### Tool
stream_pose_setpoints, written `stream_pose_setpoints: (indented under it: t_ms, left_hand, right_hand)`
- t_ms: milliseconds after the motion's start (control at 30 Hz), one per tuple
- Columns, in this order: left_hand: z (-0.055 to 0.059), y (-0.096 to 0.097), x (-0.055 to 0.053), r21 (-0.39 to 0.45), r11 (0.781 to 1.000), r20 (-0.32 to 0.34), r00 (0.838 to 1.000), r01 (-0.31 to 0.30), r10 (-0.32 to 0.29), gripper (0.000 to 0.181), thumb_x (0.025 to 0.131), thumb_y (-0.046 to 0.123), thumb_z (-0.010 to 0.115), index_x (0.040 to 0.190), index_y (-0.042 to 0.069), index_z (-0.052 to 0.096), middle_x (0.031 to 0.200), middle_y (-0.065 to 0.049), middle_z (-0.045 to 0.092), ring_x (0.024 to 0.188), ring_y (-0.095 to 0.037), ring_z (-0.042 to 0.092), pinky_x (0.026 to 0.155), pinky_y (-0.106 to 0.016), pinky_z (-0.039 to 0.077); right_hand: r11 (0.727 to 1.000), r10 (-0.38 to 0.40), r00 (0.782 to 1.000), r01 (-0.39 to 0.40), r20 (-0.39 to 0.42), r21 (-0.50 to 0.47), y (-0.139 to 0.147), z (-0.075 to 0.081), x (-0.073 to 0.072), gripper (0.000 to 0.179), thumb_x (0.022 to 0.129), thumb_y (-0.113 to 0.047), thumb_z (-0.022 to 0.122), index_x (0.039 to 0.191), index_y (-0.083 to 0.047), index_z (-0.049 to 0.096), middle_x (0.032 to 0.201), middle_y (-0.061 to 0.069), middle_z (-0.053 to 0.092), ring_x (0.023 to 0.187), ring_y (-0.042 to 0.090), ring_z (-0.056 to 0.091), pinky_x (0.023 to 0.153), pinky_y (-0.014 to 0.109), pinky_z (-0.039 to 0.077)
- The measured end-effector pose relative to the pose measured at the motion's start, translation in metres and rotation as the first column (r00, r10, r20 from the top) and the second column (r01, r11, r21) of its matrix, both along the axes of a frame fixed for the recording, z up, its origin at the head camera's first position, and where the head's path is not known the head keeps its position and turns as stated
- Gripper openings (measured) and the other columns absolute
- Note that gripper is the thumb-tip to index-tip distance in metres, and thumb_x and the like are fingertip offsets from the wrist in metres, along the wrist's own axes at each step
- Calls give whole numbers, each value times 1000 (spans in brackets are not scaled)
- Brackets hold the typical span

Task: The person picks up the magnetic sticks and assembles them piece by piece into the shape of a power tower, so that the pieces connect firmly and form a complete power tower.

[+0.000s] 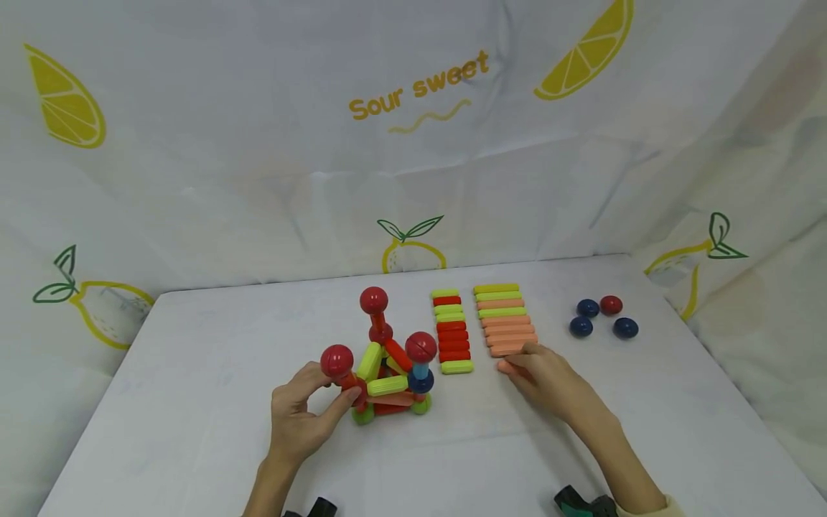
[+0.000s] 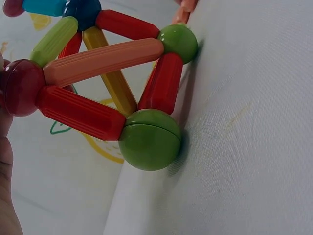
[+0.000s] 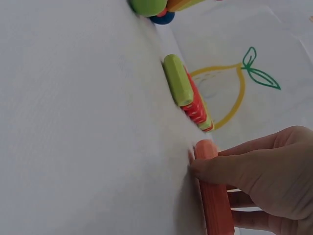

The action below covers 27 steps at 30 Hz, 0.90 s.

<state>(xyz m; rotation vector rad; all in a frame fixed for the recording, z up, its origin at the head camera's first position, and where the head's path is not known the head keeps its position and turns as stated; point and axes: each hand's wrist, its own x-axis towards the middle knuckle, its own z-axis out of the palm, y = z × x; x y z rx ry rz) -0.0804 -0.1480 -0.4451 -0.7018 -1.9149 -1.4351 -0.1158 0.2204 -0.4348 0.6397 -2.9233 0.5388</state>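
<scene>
My left hand (image 1: 302, 409) holds a magnetic stick-and-ball frame at a lower red ball (image 1: 359, 392), thumb in front and fingers behind. The frame stands on green balls (image 2: 149, 140), with red, yellow, light green and orange sticks between the balls. Three uprights end in red balls on top, one of them on a light blue stick (image 1: 421, 370). At the near end of the long-stick column, my right hand (image 1: 555, 377) pinches an orange stick (image 3: 215, 200) between thumb and fingers, low over the tabletop. Its far part is cut off by the view's edge.
Between the frame and my right hand lies a column of short red and light green sticks (image 1: 454, 335). Beside it runs a column of longer orange, yellow and green sticks (image 1: 507, 321). Several loose balls, blue (image 1: 625, 329) and red (image 1: 611, 305), rest at the right.
</scene>
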Motion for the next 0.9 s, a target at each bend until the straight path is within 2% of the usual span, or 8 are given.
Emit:
stream_pose_setpoints:
  t_ms: [100, 233, 333, 433, 500, 567, 700, 900]
  left_hand:
    - [1, 0, 0, -3, 1000, 3, 1000, -1, 1, 40, 71, -5, 88, 109, 3, 76, 88, -10, 76, 85, -7, 64, 83, -13, 54]
    - [2, 1, 1, -5, 1000, 0, 1000, 4, -4, 40, 71, -6, 87, 109, 3, 76, 87, -10, 75, 85, -7, 64, 82, -13, 54]
    - [2, 1, 0, -5, 1000, -5, 1000, 5, -5, 38, 73, -4, 88, 108, 2, 76, 87, -10, 75, 84, -7, 64, 82, -13, 54]
    - [2, 1, 0, -3, 1000, -8, 1000, 6, -6, 35, 74, -2, 88, 107, -1, 75, 86, -10, 75, 84, -7, 64, 82, -13, 54]
    - [1, 1, 0, -3, 1000, -8, 1000, 7, -7, 35, 73, -3, 87, 107, -1, 75, 86, -10, 75, 84, -7, 64, 82, -13, 54]
    - [1, 0, 0, -4, 1000, -6, 1000, 5, -5, 36, 73, -4, 87, 107, 1, 76, 86, -10, 75, 84, -7, 64, 82, -13, 54]
    - [1, 0, 1, -10, 1000, 0, 1000, -3, 3, 39, 71, -6, 87, 107, 2, 76, 86, -10, 74, 84, -6, 63, 82, -13, 54]
    - [-1, 1, -1, 11, 1000, -29, 1000, 12, -12, 30, 77, 3, 87, 104, -2, 75, 85, -11, 74, 82, -8, 63, 80, -14, 54]
  right_hand:
    - [1000, -26, 1000, 26, -17, -18, -5, 14, 9, 17, 87, -13, 80, 102, -6, 79, 86, 3, 67, 76, 12, 54, 66, 29, 54]
    - [990, -49, 989, 30, -137, -141, -20, 43, 27, 37, 78, -10, 88, 113, -11, 79, 100, 1, 72, 87, 13, 63, 75, 28, 61]
    - [961, -19, 960, -59, -279, -270, -34, 66, 39, 45, 72, -6, 91, 114, -12, 78, 104, -1, 73, 91, 11, 65, 78, 15, 58]
    - [925, 18, 925, -160, -380, -346, -49, 85, 49, 35, 80, -17, 87, 113, -12, 79, 103, -3, 73, 86, 8, 63, 78, 6, 52]
    - [909, 33, 911, -198, -411, -367, -59, 94, 55, 30, 87, -27, 80, 112, -11, 79, 101, -2, 73, 85, 8, 63, 77, 5, 52]
    - [896, 55, 897, -238, -438, -376, -68, 100, 59, 32, 91, -35, 73, 111, -10, 79, 99, -1, 74, 84, 9, 64, 76, 8, 54]
    - [861, 111, 875, -321, -471, -395, -88, 109, 64, 32, 93, -35, 73, 110, -9, 79, 97, 0, 73, 87, 12, 65, 77, 10, 56]
    - [794, 160, 822, -436, -547, -423, -119, 109, 67, 29, 87, -23, 82, 110, -7, 78, 98, 2, 72, 88, 11, 67, 79, 14, 58]
